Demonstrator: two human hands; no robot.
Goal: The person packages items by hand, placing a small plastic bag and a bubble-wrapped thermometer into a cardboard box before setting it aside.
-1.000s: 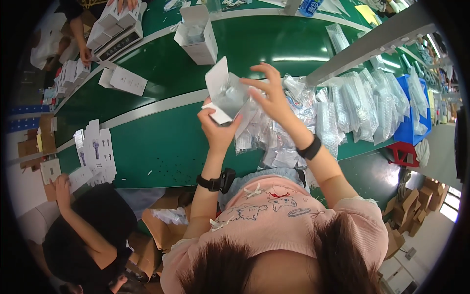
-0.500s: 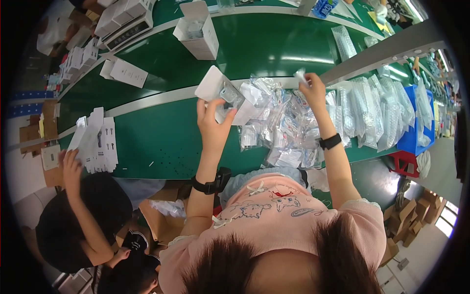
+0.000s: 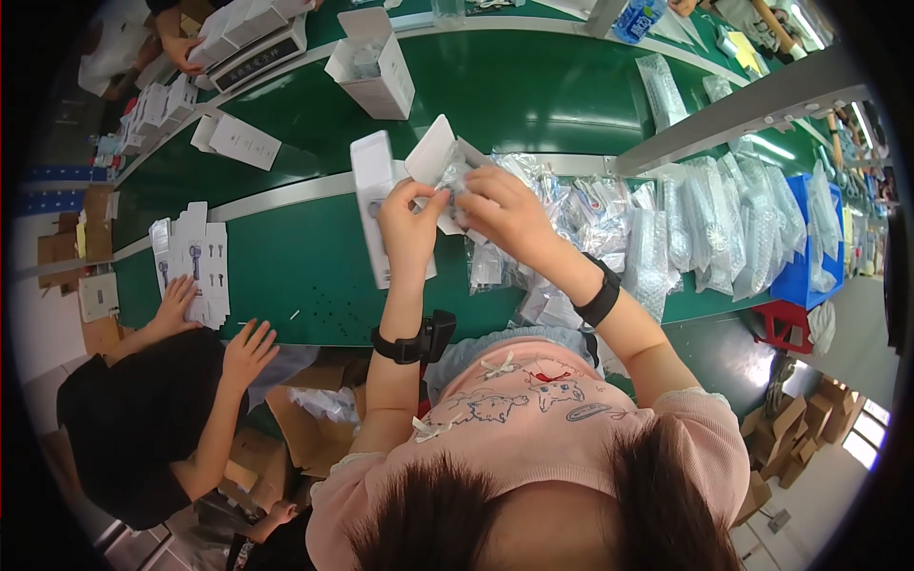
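Note:
In front of me a small white carton (image 3: 430, 147) has its lid flap raised. My left hand (image 3: 409, 228) grips it at the near side, with thumb and forefinger pinched close to its mouth. My right hand (image 3: 509, 211) reaches over from the right, its bent fingers on a clear plastic-wrapped item (image 3: 455, 177) at the carton's opening. The fingers partly cover that item. A second, long white box (image 3: 369, 157) lies just left of my left hand, which hides part of it. To the right spreads a pile of clear bags (image 3: 562, 257) with small parts and papers inside.
An open white box (image 3: 381, 90) stands on the far green surface beyond a pale rail. Bubble-wrap sleeves (image 3: 709, 224) and a blue bin (image 3: 804, 276) sit at the right. A metal post (image 3: 733, 114) slants across. At left, a co-worker's hands (image 3: 249, 354) are near printed flat cartons (image 3: 195, 252).
My right hand has moved left from above the bags to the carton's mouth. A long white box now lies beside my left hand. The co-worker's hands have come down to the table.

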